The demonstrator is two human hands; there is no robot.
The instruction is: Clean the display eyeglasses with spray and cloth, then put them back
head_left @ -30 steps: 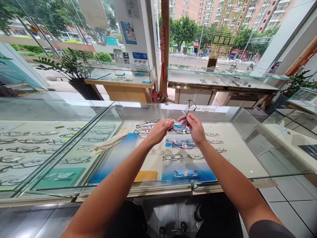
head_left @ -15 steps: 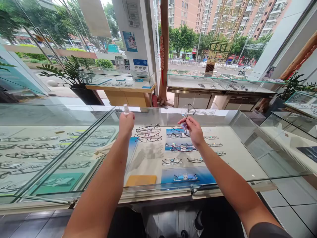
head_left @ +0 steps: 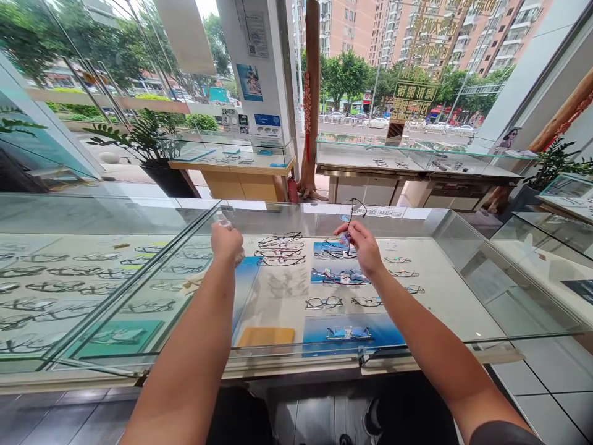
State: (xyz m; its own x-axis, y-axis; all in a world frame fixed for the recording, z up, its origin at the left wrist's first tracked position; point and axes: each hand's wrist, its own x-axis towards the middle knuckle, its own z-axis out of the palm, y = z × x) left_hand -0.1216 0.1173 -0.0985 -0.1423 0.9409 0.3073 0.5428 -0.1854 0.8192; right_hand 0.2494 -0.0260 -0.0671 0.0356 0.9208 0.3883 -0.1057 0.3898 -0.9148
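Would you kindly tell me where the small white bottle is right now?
The small white bottle is left of centre in the head view, held in the left hand, its top showing.

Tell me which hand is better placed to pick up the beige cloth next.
Probably the left hand: it is clearly nearer the beige cloth, though it grips a small bottle. The right hand is farther off and holds glasses.

bottle (head_left: 223, 219): mostly hidden by left hand (head_left: 227, 242) | glasses (head_left: 345, 217): partly behind right hand (head_left: 364, 243) | sleeve (head_left: 501, 432): cut off
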